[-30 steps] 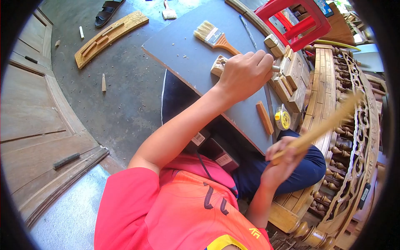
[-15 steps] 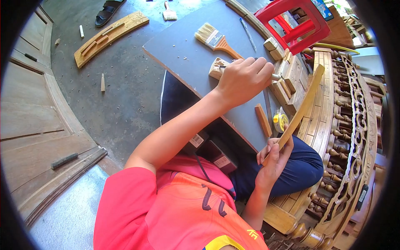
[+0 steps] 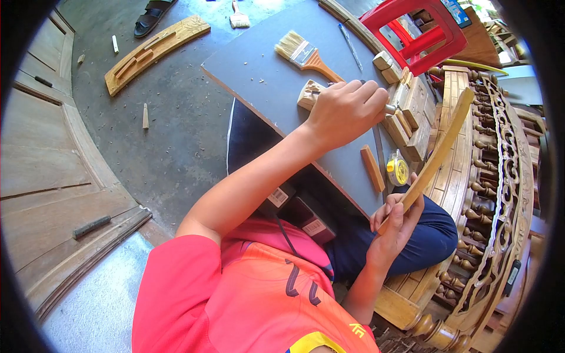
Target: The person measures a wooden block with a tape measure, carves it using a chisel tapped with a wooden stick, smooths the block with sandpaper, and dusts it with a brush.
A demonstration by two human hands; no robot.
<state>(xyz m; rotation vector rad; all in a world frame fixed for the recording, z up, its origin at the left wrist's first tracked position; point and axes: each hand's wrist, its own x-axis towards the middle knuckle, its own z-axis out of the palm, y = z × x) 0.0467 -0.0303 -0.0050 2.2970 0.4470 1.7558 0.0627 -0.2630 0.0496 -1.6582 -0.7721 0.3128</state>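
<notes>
My left hand [image 3: 350,112] is closed over what looks like a chisel, mostly hidden in the fist. Its metal end [image 3: 389,109] sticks out on the right, and the other end reaches a small notched wooden block [image 3: 308,95] on the grey board. Raised over my knee, my right hand [image 3: 395,220] grips the lower end of a long, slightly curved wooden strip [image 3: 438,159], which slants up to the right. A wide paintbrush [image 3: 303,54] lies just beyond my left hand. Between the hands are a yellow tape measure [image 3: 398,171] and a short wooden stick [image 3: 371,168].
The grey board [image 3: 259,65] also carries a pen [image 3: 351,47] and wooden blocks [image 3: 409,117] along its right side. Beyond stands a red plastic stool [image 3: 418,35]. Carved wooden furniture with spindles [image 3: 479,176] borders the right. A curved wooden piece [image 3: 154,54] lies on the floor.
My right hand has moved a little to the right with the wooden strip, away from my left hand. The notched block and left hand have barely shifted.
</notes>
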